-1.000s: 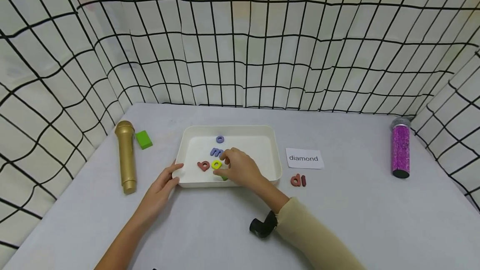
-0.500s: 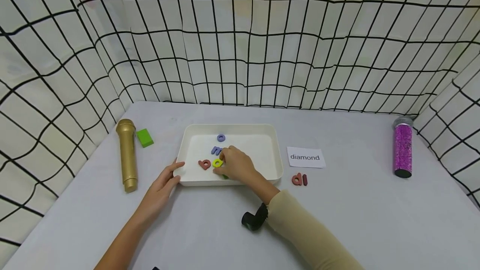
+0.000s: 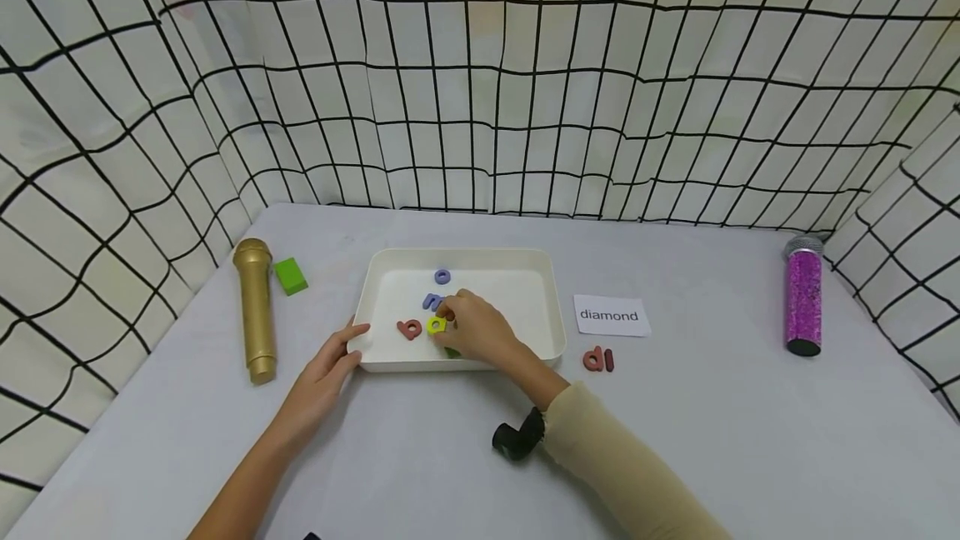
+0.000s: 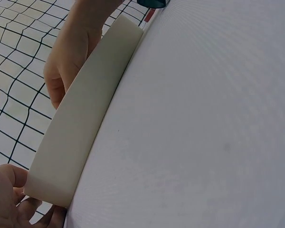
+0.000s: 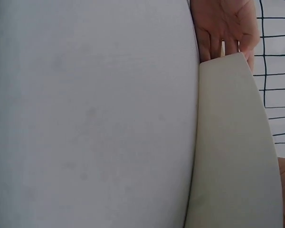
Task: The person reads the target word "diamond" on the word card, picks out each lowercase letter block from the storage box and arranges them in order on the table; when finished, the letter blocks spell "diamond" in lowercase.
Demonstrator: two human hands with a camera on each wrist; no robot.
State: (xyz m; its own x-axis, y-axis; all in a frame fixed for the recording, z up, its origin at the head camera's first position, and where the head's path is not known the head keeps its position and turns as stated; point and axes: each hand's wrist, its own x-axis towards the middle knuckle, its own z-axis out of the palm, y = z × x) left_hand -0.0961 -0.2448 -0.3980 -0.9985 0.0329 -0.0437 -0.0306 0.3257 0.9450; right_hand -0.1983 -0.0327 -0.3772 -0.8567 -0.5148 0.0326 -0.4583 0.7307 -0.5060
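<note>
A white-covered table (image 3: pixel 712 440) is carrying everything, with a shallow white tray (image 3: pixel 525 290) sitting near its middle. The left hand (image 3: pixel 330 365) is gripping the tray's left end, one finger lying over the rim; the right hand (image 3: pixel 480 325) is reaching inside, thumb and fingertips curving inward. A card (image 3: pixel 611 316) reading "diamond" is lying to the tray's right. Inside, the yellow letter (image 3: pixel 436 325) is lying at those fingertips; whether they are already pinching it, I am not able to tell. Doing this well is probably calling for the left hand steadying the tray while the right is taking the letter by its edges and raising it straight, not nudging the blue m (image 3: pixel 431 302) or red letter (image 3: pixel 409 329) nearby.

The right hand is partly covering the m and mostly hiding a green letter (image 3: pixel 452 352), whose shape is staying unclear. In both wrist views the tray wall is blocking these letters.
</note>
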